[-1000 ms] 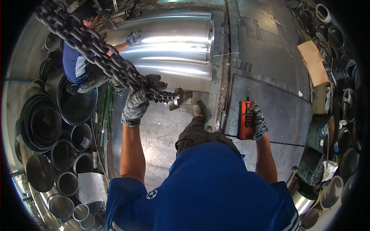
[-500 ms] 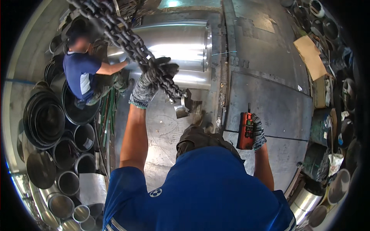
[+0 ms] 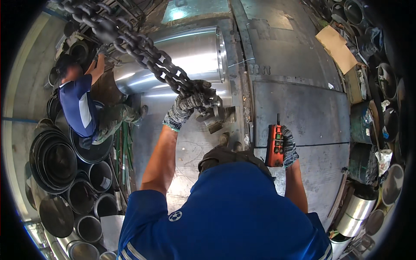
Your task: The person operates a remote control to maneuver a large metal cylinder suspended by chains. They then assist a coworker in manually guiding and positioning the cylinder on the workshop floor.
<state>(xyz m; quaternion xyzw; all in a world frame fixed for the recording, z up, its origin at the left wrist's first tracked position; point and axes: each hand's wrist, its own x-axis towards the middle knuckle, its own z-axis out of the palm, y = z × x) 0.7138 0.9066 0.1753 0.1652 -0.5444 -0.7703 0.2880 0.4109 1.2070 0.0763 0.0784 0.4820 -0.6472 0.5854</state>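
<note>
My left hand point(image 3: 184, 108), in a grey knitted glove, is closed round the lower end of a heavy dark chain point(image 3: 143, 54). The chain slants down from the upper left in doubled strands. Just beyond my fingers hangs a metal clamp-like piece point(image 3: 217, 113) at the chain's end, partly hidden by the glove. In my right hand point(image 3: 289, 147), also gloved, is an orange hoist remote point(image 3: 274, 149) with dark buttons and a short antenna, held upright. A large shiny metal cylinder point(image 3: 186, 54) lies on its side past the chain.
At the left a co-worker point(image 3: 78, 104) in a dark blue shirt reaches forward beside the cylinder. Round hollow pipe pieces point(image 3: 89, 227) are stacked along the left. Flat metal plates point(image 3: 299, 108) cover the floor at right. Cardboard point(image 3: 337, 50) and more pipes line the right side.
My left hand has come lower and to the right, now wrapped round the chain's end. The co-worker has raised their arms forward. My right hand keeps its hold on the remote.
</note>
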